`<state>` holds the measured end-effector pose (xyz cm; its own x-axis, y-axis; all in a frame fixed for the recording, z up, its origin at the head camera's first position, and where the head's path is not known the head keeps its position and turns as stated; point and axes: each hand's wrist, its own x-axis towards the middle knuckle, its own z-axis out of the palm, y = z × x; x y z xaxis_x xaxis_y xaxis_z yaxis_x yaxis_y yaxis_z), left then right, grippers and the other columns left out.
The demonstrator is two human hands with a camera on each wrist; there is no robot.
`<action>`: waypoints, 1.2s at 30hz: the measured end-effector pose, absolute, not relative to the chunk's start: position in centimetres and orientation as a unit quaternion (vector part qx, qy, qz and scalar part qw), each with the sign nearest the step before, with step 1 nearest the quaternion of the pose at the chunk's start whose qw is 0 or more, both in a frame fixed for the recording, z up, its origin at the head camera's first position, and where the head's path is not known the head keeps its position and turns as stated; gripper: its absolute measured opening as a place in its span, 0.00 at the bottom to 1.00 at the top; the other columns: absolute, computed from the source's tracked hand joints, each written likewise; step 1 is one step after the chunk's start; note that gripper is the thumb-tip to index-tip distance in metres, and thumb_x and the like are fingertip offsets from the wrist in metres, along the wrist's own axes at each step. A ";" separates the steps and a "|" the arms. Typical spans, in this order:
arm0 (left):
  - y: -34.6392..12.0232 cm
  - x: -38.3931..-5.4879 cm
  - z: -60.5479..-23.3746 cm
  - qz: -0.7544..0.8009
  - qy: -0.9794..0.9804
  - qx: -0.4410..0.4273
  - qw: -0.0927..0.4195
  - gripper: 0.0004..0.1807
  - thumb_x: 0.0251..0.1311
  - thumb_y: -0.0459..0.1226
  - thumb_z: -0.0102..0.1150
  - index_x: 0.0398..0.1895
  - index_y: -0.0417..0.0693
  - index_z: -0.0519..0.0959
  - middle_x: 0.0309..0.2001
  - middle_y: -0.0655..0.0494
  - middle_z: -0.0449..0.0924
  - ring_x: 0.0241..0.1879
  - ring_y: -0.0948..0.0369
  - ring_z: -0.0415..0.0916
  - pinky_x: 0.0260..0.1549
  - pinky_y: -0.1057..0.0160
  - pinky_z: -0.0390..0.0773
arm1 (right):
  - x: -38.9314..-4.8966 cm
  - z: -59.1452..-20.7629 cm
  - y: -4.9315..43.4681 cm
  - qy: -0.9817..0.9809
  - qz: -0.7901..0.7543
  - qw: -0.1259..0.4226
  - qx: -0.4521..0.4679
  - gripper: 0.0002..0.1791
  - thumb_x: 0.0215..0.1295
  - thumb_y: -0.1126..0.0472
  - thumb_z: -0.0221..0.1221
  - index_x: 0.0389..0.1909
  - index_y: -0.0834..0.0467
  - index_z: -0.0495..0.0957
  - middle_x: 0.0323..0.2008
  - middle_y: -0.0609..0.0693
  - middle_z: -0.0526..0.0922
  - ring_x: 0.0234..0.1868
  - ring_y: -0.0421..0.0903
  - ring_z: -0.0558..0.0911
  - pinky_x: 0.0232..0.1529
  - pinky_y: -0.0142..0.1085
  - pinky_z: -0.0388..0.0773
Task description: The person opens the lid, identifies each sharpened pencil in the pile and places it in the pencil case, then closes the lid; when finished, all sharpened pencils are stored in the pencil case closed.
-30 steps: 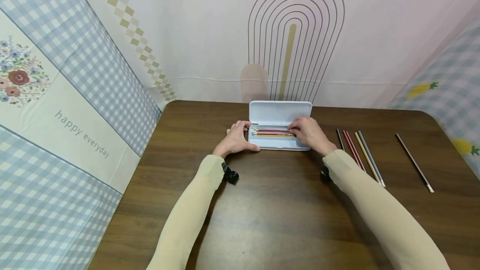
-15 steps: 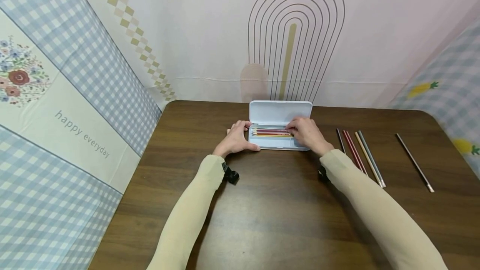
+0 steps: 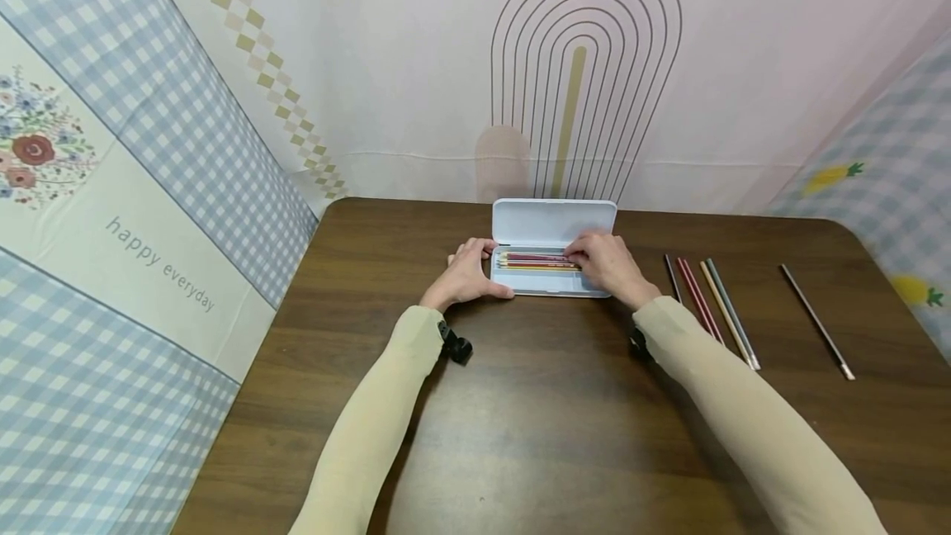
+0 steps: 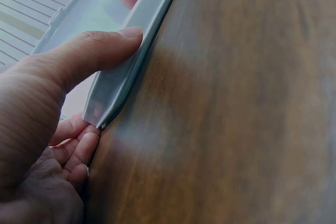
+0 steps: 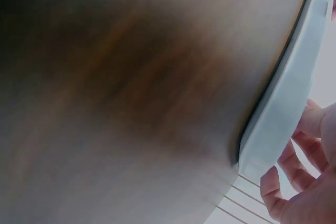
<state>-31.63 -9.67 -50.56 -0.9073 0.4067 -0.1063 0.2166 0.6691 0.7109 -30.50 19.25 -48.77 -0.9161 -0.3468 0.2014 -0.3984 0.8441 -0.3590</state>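
A pale blue pencil case (image 3: pixel 537 281) stands open at the back of the table, its lid (image 3: pixel 553 221) raised. Several coloured pencils (image 3: pixel 533 263) lie side by side inside it. My left hand (image 3: pixel 466 277) grips the case's left end; in the left wrist view the thumb (image 4: pixel 113 45) presses on the front wall and the other fingers curl round the corner. Over the case's right half, my right hand (image 3: pixel 611 264) pinches at the right ends of the pencils, which its fingers partly hide. In the right wrist view, curled fingers (image 5: pixel 294 169) show beyond the case's wall.
Right of the case lie loose pencils: a dark one (image 3: pixel 672 279), red ones (image 3: pixel 701 300), a tan one (image 3: pixel 726 312) and a blue-grey one (image 3: pixel 735 316). Farther right is a single dark pencil (image 3: pixel 816 320) with a light end. A patterned cloth (image 3: pixel 416 64) hangs behind the table.
My right hand has shifted slightly left along the pencils in the case. The left hand keeps its place on the case's left end.
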 end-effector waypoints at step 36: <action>-9.7 -31.7 -50.6 0.374 0.901 0.168 0.138 0.55 0.51 0.51 0.86 0.78 0.42 0.67 0.72 0.42 0.71 0.73 0.46 0.67 0.77 0.43 0.59 | -27.8 -45.9 23.2 -0.909 0.404 0.105 0.007 0.28 0.87 0.46 0.51 0.64 0.66 0.82 0.56 0.67 0.85 0.54 0.59 0.80 0.56 0.46 0.74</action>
